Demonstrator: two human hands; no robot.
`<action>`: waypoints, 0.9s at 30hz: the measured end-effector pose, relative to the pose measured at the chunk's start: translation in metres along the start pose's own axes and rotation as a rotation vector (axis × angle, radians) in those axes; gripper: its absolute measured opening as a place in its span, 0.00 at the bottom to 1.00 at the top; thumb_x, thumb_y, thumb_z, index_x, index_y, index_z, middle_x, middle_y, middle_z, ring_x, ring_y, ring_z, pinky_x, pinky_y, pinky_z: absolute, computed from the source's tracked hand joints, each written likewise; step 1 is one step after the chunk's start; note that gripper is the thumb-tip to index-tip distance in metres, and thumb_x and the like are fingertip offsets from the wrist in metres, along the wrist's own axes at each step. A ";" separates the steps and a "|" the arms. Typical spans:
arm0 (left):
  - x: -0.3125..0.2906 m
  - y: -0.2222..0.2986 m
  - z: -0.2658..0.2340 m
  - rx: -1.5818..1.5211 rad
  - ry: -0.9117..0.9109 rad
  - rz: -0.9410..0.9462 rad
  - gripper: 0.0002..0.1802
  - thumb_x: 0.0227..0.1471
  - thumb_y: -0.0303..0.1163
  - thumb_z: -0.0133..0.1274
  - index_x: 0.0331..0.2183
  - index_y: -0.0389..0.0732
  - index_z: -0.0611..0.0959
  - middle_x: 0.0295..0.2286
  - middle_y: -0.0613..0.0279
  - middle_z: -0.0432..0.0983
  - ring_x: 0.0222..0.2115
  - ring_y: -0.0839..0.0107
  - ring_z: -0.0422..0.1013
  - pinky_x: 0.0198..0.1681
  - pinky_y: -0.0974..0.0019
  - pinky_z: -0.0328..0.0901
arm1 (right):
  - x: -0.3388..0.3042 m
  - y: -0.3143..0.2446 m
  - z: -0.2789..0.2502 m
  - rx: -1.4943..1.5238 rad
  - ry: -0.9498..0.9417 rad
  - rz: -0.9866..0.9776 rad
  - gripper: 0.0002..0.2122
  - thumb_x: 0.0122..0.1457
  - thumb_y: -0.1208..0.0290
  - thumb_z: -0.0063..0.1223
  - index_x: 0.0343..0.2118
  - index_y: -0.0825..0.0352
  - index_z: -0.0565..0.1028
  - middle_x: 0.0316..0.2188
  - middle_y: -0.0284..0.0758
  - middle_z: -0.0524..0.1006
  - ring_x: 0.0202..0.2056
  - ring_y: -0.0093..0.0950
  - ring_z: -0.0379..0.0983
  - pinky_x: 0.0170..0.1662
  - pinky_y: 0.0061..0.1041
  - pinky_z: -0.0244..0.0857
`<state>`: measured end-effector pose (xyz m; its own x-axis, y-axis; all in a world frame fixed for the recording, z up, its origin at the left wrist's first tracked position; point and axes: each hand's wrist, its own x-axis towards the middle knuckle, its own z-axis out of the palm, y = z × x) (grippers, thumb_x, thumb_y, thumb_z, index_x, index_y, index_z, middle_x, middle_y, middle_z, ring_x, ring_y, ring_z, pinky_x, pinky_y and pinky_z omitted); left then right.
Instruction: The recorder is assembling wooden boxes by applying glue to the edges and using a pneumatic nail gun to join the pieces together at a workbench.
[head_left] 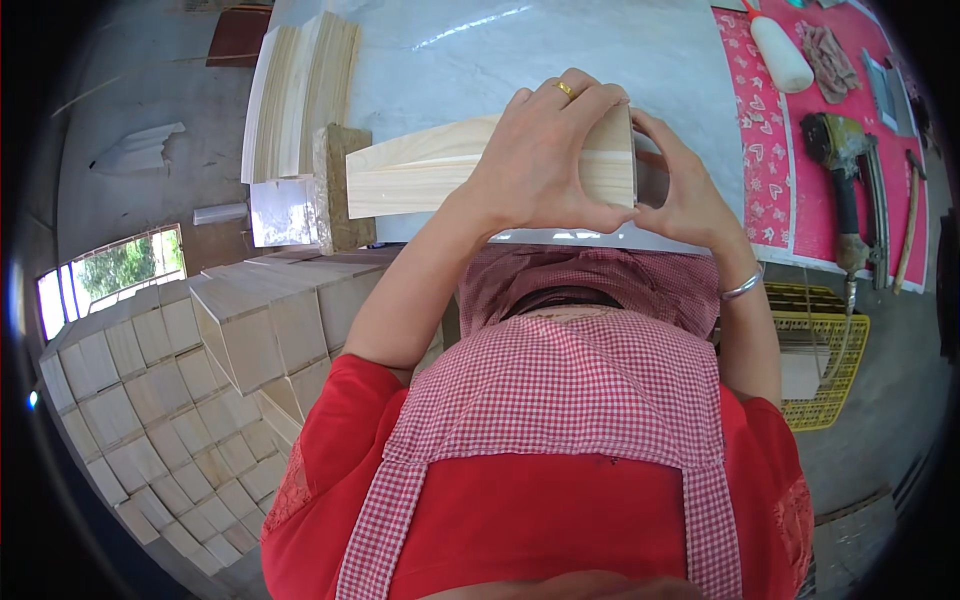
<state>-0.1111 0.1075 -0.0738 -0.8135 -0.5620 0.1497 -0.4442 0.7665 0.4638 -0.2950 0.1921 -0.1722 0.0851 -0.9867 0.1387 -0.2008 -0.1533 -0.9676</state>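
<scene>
I see the left hand (535, 160) and right hand (685, 190) both clenched on the right end of a pale wooden box (430, 170) resting on the white surface (560, 50): light, stiff, smooth-planed, thin walls—grip corners, not panels.

The pale pine wood box (480, 165) looks planed smooth and matt, with fine straight grain. Beneath it the light grey stone-like tabletop (560, 50) is glossy and mirrors the light. The rough chipboard block (338, 185) has a coarse, crumbly face. The stacked pale wooden boxes (200, 380) are bare and unvarnished. The red-and-white checked apron (560, 390) is soft woven cloth; the yellow plastic crate (830, 340) is a shiny lattice
</scene>
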 end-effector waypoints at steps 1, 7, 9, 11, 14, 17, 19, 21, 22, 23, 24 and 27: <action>0.000 0.000 0.001 0.001 -0.003 0.001 0.47 0.25 0.46 0.69 0.51 0.40 0.73 0.44 0.54 0.70 0.44 0.53 0.69 0.48 0.55 0.62 | 0.000 0.001 0.000 0.001 -0.001 -0.003 0.41 0.39 0.77 0.64 0.62 0.67 0.60 0.56 0.44 0.68 0.57 0.41 0.67 0.62 0.36 0.63; 0.002 -0.002 0.005 0.025 -0.009 0.001 0.47 0.24 0.46 0.69 0.50 0.39 0.73 0.43 0.54 0.70 0.44 0.54 0.69 0.48 0.55 0.62 | 0.001 0.002 0.000 -0.021 0.000 -0.023 0.42 0.38 0.77 0.64 0.62 0.67 0.60 0.56 0.44 0.68 0.57 0.42 0.67 0.61 0.36 0.63; 0.002 -0.003 0.006 0.025 -0.009 0.003 0.47 0.24 0.46 0.69 0.50 0.39 0.73 0.43 0.54 0.70 0.43 0.54 0.70 0.48 0.55 0.62 | 0.001 0.001 0.000 -0.019 0.002 -0.025 0.42 0.38 0.77 0.64 0.61 0.67 0.60 0.56 0.44 0.68 0.57 0.42 0.67 0.61 0.36 0.63; 0.002 -0.004 0.007 0.031 -0.008 -0.001 0.47 0.24 0.46 0.69 0.50 0.39 0.73 0.43 0.54 0.70 0.43 0.54 0.70 0.48 0.55 0.62 | 0.001 0.000 0.000 -0.016 0.005 -0.028 0.42 0.38 0.77 0.65 0.61 0.67 0.60 0.56 0.44 0.68 0.56 0.42 0.67 0.61 0.36 0.63; 0.002 -0.004 0.007 0.034 -0.011 -0.006 0.47 0.24 0.46 0.69 0.50 0.39 0.73 0.43 0.54 0.71 0.43 0.54 0.70 0.47 0.55 0.62 | 0.001 0.000 0.000 -0.018 0.001 -0.028 0.42 0.38 0.77 0.65 0.61 0.67 0.60 0.56 0.43 0.68 0.56 0.42 0.68 0.61 0.36 0.63; 0.002 -0.004 0.007 0.033 -0.016 -0.015 0.47 0.24 0.45 0.69 0.50 0.39 0.73 0.43 0.54 0.71 0.43 0.54 0.70 0.47 0.55 0.62 | 0.001 0.000 -0.001 -0.020 -0.003 -0.021 0.42 0.38 0.77 0.65 0.61 0.66 0.61 0.56 0.43 0.68 0.56 0.41 0.68 0.61 0.36 0.64; 0.002 -0.003 0.007 0.037 -0.026 -0.026 0.47 0.24 0.45 0.69 0.50 0.39 0.73 0.43 0.54 0.71 0.44 0.54 0.70 0.47 0.55 0.62 | 0.002 -0.001 -0.001 -0.026 -0.005 -0.012 0.42 0.38 0.77 0.64 0.61 0.66 0.61 0.56 0.43 0.69 0.56 0.41 0.68 0.61 0.36 0.64; 0.001 -0.003 0.007 0.039 -0.033 -0.033 0.47 0.24 0.45 0.69 0.50 0.39 0.73 0.43 0.54 0.71 0.44 0.54 0.70 0.47 0.55 0.62 | 0.001 0.000 -0.001 -0.021 -0.004 -0.011 0.42 0.37 0.77 0.64 0.61 0.66 0.61 0.56 0.42 0.69 0.56 0.41 0.68 0.61 0.36 0.64; 0.001 -0.003 0.007 0.036 -0.031 -0.035 0.47 0.24 0.45 0.69 0.50 0.39 0.73 0.44 0.54 0.71 0.44 0.54 0.70 0.47 0.56 0.62 | 0.001 0.001 -0.001 -0.017 -0.004 -0.010 0.42 0.37 0.77 0.64 0.61 0.66 0.61 0.56 0.42 0.69 0.56 0.41 0.68 0.60 0.36 0.64; 0.001 -0.003 0.007 0.034 -0.028 -0.037 0.47 0.24 0.45 0.69 0.50 0.39 0.73 0.44 0.54 0.71 0.44 0.55 0.70 0.47 0.56 0.62 | 0.001 0.001 -0.001 -0.014 -0.003 -0.010 0.42 0.37 0.77 0.64 0.61 0.66 0.61 0.55 0.42 0.69 0.56 0.41 0.68 0.60 0.36 0.64; 0.001 -0.003 0.007 0.032 -0.025 -0.039 0.47 0.24 0.45 0.70 0.50 0.39 0.73 0.44 0.54 0.71 0.44 0.55 0.70 0.47 0.56 0.61 | 0.002 0.001 -0.001 -0.012 -0.002 -0.010 0.42 0.37 0.77 0.64 0.61 0.66 0.61 0.55 0.42 0.69 0.56 0.41 0.68 0.60 0.36 0.64; 0.001 -0.003 0.008 0.032 -0.037 -0.049 0.47 0.24 0.45 0.70 0.50 0.39 0.73 0.44 0.55 0.71 0.43 0.55 0.70 0.47 0.56 0.61 | 0.000 -0.002 -0.002 -0.010 -0.020 0.011 0.42 0.38 0.78 0.62 0.62 0.66 0.60 0.57 0.43 0.68 0.57 0.41 0.67 0.61 0.37 0.62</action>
<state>-0.1139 0.1070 -0.0816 -0.8036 -0.5875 0.0951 -0.4951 0.7485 0.4411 -0.2968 0.1921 -0.1699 0.1026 -0.9870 0.1237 -0.2117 -0.1432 -0.9668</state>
